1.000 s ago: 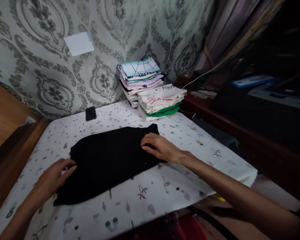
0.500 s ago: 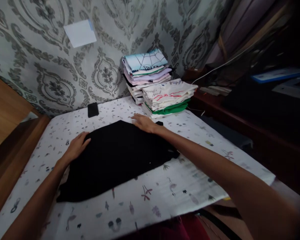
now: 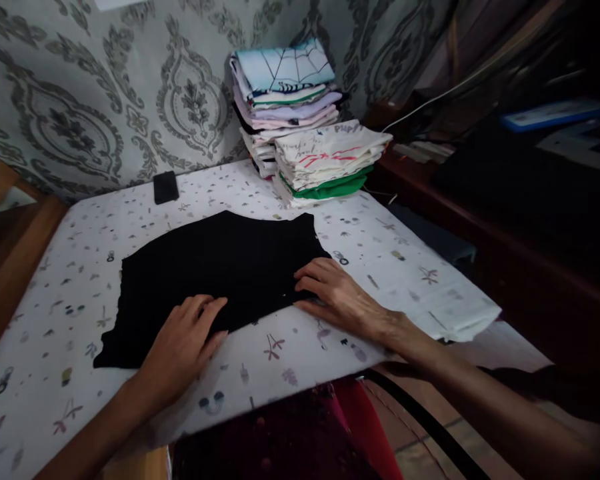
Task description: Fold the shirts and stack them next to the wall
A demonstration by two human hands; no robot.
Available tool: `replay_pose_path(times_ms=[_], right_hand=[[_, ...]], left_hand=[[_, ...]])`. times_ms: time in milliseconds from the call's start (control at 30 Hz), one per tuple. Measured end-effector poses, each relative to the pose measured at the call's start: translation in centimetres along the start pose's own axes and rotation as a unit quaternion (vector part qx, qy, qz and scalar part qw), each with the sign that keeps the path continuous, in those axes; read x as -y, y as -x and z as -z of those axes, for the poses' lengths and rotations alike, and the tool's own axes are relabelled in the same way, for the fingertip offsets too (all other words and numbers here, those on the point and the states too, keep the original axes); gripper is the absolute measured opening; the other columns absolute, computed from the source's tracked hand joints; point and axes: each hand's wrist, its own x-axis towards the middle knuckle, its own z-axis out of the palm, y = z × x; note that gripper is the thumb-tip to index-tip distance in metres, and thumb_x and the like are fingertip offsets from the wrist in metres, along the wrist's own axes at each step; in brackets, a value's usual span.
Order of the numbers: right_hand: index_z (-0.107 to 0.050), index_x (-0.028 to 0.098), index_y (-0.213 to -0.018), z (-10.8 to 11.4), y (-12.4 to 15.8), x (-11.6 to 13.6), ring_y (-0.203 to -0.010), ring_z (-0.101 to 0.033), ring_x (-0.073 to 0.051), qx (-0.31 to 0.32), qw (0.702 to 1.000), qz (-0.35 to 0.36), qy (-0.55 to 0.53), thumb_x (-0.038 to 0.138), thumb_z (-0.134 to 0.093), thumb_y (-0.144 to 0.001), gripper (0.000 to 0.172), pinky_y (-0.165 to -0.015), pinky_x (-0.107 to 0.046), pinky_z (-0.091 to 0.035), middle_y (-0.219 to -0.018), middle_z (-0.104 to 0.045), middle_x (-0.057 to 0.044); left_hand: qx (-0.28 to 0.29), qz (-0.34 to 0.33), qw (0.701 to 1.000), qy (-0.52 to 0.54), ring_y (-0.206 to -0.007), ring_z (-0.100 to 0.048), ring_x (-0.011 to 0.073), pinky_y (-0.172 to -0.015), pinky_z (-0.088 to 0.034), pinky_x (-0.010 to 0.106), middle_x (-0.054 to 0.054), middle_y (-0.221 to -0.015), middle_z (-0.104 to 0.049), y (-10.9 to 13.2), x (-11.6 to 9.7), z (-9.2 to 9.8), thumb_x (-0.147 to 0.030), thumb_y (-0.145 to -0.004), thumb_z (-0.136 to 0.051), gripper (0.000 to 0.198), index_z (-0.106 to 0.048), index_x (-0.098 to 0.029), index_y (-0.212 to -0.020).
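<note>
A black shirt [image 3: 215,260] lies spread and mostly flat on the white patterned tabletop cloth [image 3: 290,360]. My left hand [image 3: 193,337] rests on its near edge, left of the middle, fingers stretched over the fabric. On the near right part of the shirt lies my right hand [image 3: 333,293], its fingers apart and slightly bent. Neither hand visibly grips the cloth. Beyond the shirt stand two stacks of folded clothes: a taller folded stack [image 3: 290,110] topped with a light blue spiderweb print, and a lower folded stack [image 3: 330,157] with a green piece inside.
A black phone [image 3: 165,187] lies near the patterned wall [image 3: 195,100]. Brown wooden furniture [image 3: 25,260] borders the table on the left. To the right is a dark surface holding a blue-edged object [image 3: 555,115], with a white cable [image 3: 445,93] above it.
Both hands have moved from the shirt's left and far edges to its near edge. The view has tipped downward, so the stacks and phone sit higher in the picture.
</note>
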Motion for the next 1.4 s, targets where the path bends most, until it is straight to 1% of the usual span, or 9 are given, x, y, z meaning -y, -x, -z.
replay_pose_path(times_ms=[200, 367, 467, 600, 800, 933, 1033, 1233, 1400], right_hand=[[-0.063, 0.016, -0.114, -0.1, -1.3, 1.4, -0.119, -0.055, -0.028, 0.023, 0.999, 0.034, -0.002, 0.032, -0.058, -0.095, 0.026, -0.103, -0.052, -0.041, -0.126, -0.062, -0.016], [-0.038, 0.016, -0.148, -1.5, -3.9, 3.4, -0.145, -0.031, -0.03, 0.117, 0.989, 0.08, -0.033, 0.023, -0.064, -0.087, 0.067, -0.115, -0.056, -0.024, -0.155, -0.037, -0.02], [-0.054, 0.014, -0.132, -1.3, -4.4, 4.5, -0.136, -0.041, -0.029, 0.166, 0.978, 0.114, -0.044, 0.008, -0.06, -0.082, 0.051, -0.113, -0.052, -0.029, -0.141, -0.053, -0.018], [-0.063, 0.016, -0.094, -0.5, -2.5, 5.5, -0.104, -0.057, -0.023, 0.192, 0.974, 0.12, -0.035, 0.007, -0.054, -0.088, 0.014, -0.088, -0.038, -0.047, -0.105, -0.067, -0.011], [-0.062, 0.017, -0.089, 0.3, 1.7, 5.8, -0.102, -0.057, -0.02, 0.14, 0.984, 0.073, -0.086, 0.02, -0.048, -0.099, 0.017, -0.086, -0.034, -0.048, -0.105, -0.065, -0.01], [-0.065, 0.017, -0.099, 0.9, 2.3, 5.0, -0.103, -0.059, -0.021, 0.091, 0.988, 0.048, -0.116, 0.029, -0.054, -0.098, 0.017, -0.088, -0.037, -0.05, -0.108, -0.066, -0.011], [-0.066, 0.018, -0.107, 1.0, 2.2, 3.6, -0.109, -0.06, -0.025, 0.03, 0.997, 0.015, -0.062, 0.034, -0.055, -0.097, 0.022, -0.093, -0.044, -0.049, -0.112, -0.068, -0.012], [-0.068, 0.019, -0.095, 0.7, 2.9, 0.5, -0.09, -0.064, -0.025, 0.004, 0.992, -0.094, 0.084, 0.036, -0.046, -0.099, 0.029, -0.08, -0.042, -0.054, -0.097, -0.068, -0.012], [-0.069, 0.02, -0.093, 1.0, 3.5, 1.1, -0.088, -0.063, -0.026, -0.022, 0.989, -0.097, 0.107, 0.038, -0.047, -0.098, 0.029, -0.077, -0.043, -0.052, -0.093, -0.068, -0.012]], left_hand=[[0.029, 0.111, 0.992, 0.044, -0.109, -0.064, 0.0299, -0.086, -0.055, 0.044, 0.012, -0.124, -0.064, -0.6, 0.5, 1.3, -0.059, -0.094, -0.044, 0.06, -0.047, -0.019, -0.14], [0.18, -0.057, 0.975, 0.117, -0.1, -0.07, 0.0211, -0.085, -0.056, 0.033, 0.003, -0.118, -0.071, 0.7, -1.0, 2.3, -0.03, -0.096, -0.047, 0.033, -0.061, -0.029, -0.126], [0.218, -0.131, 0.961, 0.109, -0.097, -0.071, 0.0184, -0.083, -0.055, 0.029, 0.001, -0.118, -0.071, 2.8, -2.1, 2.5, -0.021, -0.096, -0.048, 0.042, -0.057, -0.036, -0.133], [0.168, -0.124, 0.975, 0.08, -0.108, -0.067, 0.0209, -0.088, -0.055, 0.031, 0.002, -0.125, -0.068, 4.9, -1.2, 2.2, -0.034, -0.095, -0.057, 0.044, -0.053, -0.039, -0.138], [0.069, -0.062, 0.995, -0.03, -0.116, -0.062, 0.0313, -0.094, -0.052, 0.047, 0.008, -0.13, -0.064, 6.3, 3.2, 1.6, -0.059, -0.087, -0.059, 0.053, -0.059, -0.034, -0.134], [0.095, -0.035, 0.993, -0.055, -0.109, -0.065, 0.0365, -0.089, -0.051, 0.05, 0.009, -0.113, -0.073, 8.1, 5.2, 2.1, -0.07, -0.078, -0.061, 0.062, -0.067, -0.032, -0.126], [0.123, -0.021, 0.99, -0.061, -0.11, -0.065, 0.0362, -0.091, -0.05, 0.05, 0.009, -0.115, -0.074, 10.0, 5.9, 2.1, -0.061, -0.081, -0.061, 0.055, -0.065, -0.031, -0.127], [0.069, 0.028, 0.994, -0.08, -0.106, -0.065, 0.0343, -0.091, -0.047, 0.051, 0.009, -0.107, -0.074, 13.1, 6.5, 0.8, -0.032, -0.087, -0.046, 0.037, -0.066, -0.028, -0.119], [0.046, 0.025, 0.996, -0.078, -0.105, -0.062, 0.0296, -0.092, -0.048, 0.046, 0.008, -0.113, -0.069, 13.1, 6.4, 1.5, -0.023, -0.087, -0.042, 0.037, -0.067, -0.029, -0.115]])
